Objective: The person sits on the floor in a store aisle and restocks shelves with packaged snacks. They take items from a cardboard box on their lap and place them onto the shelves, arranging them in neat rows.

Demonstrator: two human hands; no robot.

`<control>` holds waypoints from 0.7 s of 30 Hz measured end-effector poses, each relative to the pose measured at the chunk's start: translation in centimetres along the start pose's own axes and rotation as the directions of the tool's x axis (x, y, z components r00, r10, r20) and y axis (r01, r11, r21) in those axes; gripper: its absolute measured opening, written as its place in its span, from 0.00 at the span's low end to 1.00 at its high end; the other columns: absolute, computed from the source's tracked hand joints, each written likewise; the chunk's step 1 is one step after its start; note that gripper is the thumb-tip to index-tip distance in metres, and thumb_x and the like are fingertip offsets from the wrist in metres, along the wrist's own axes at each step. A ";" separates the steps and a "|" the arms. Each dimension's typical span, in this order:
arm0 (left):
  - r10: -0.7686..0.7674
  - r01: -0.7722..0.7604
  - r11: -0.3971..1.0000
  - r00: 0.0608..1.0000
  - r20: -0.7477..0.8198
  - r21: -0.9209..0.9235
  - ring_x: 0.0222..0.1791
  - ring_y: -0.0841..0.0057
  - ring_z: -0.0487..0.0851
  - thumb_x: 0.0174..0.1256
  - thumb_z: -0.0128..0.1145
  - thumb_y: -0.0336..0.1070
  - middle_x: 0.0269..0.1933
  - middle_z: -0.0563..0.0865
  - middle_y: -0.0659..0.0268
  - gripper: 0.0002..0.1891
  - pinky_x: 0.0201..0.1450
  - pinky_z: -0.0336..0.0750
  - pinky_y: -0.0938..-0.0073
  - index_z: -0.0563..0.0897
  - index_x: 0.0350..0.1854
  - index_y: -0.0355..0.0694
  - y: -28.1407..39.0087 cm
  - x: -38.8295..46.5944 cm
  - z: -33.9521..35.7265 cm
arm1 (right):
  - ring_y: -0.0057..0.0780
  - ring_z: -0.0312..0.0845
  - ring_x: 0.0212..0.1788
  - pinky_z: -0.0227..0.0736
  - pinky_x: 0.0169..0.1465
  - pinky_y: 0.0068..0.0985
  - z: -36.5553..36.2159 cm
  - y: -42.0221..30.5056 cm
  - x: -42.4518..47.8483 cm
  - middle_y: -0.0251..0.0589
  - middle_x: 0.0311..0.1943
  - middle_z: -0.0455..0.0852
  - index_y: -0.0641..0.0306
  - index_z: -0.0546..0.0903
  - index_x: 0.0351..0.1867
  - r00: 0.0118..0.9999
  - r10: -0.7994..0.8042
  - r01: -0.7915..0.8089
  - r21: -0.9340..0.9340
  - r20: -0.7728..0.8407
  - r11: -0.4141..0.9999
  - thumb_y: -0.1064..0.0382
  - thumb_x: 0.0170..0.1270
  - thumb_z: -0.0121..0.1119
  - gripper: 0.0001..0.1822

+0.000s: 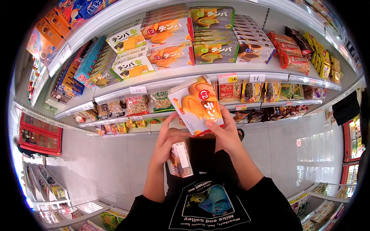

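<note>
In front of my chest, my right hand [225, 130] grips a white biscuit box [193, 111] with red edges and a picture of orange filled biscuits. The box is tilted, with my right thumb across its lower front. Beside its lower left corner is my left hand [167, 140], holding a smaller carton [180, 160] with a pale label against the palm. The fingers of my left hand reach towards the larger box; whether they touch it is hard to tell.
Boxes like the held one [170, 55] stand stacked on the shelf ahead, beside green-and-grey boxes [215, 50] and bagged snacks [292, 52]. A shelf edge [202, 80] with price tags runs behind the held box. Bagged nuts [137, 104] sit on the lower shelf. A red-framed cabinet [40, 133] stands left.
</note>
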State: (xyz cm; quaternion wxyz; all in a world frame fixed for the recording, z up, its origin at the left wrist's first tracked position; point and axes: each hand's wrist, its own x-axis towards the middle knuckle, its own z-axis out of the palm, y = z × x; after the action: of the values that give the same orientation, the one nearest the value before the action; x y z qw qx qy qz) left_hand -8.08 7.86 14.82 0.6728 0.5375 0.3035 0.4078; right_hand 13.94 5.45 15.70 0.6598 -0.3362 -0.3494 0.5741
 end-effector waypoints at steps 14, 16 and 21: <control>0.046 -0.014 0.993 0.962 -0.269 0.121 0.37 0.76 0.89 0.77 0.57 0.34 0.41 0.89 0.54 0.30 0.34 0.79 0.82 0.57 0.74 0.35 0.4 -0.9 -1.2 | 0.23 0.79 0.55 0.77 0.55 0.23 3.5 -1.2 1.1 0.39 0.59 0.79 0.61 0.69 0.70 0.986 -0.148 0.158 -0.140 0.077 0.978 0.73 0.64 0.70 0.34; 0.150 -0.096 0.980 0.932 -0.330 0.174 0.36 0.78 0.88 0.75 0.59 0.32 0.43 0.88 0.55 0.32 0.34 0.79 0.81 0.57 0.75 0.37 2.0 1.1 -1.2 | 0.23 0.78 0.55 0.77 0.53 0.23 3.6 -2.6 2.7 0.39 0.59 0.78 0.61 0.73 0.67 0.966 -0.216 0.250 -0.300 0.142 0.920 0.72 0.63 0.71 0.31; 0.399 -0.206 0.863 0.838 -0.373 0.461 0.33 0.82 0.85 0.75 0.61 0.32 0.41 0.88 0.58 0.35 0.33 0.78 0.82 0.57 0.78 0.46 9.4 6.5 -2.8 | 0.30 0.79 0.45 0.76 0.45 0.24 5.8 -7.0 10.1 0.41 0.48 0.80 0.58 0.80 0.61 0.827 -0.504 0.541 -0.598 0.250 0.591 0.61 0.62 0.73 0.26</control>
State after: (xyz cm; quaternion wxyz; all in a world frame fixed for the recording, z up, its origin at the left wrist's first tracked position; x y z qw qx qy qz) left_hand -9.41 15.72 23.44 0.3820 0.5951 0.4393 0.5541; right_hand 13.67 14.91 25.49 0.6312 -0.4089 -0.6257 0.2072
